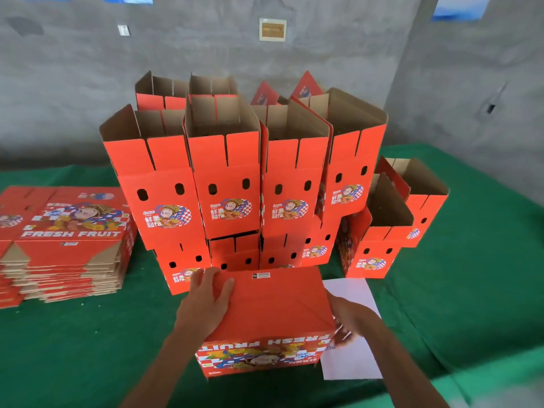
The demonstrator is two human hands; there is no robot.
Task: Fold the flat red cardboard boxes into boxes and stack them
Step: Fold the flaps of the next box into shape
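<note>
While the upturned box (265, 313) sits on the surface (88, 348), left hand (206, 301) presses flat to steady it; right hand (347, 322) is blurred, its fingers' grasp unclear.

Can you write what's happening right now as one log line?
step: closing box bottom | left hand: pressing on box | right hand: at box's right edge | flat pile: left | folded boxes: stacked behind

Flat boxes (63, 245) stacked left | folded boxes (226, 172) piled far centre | upturned box (270, 307) near, on worktop (471, 290) | paper sheet (353, 295) right.
</note>
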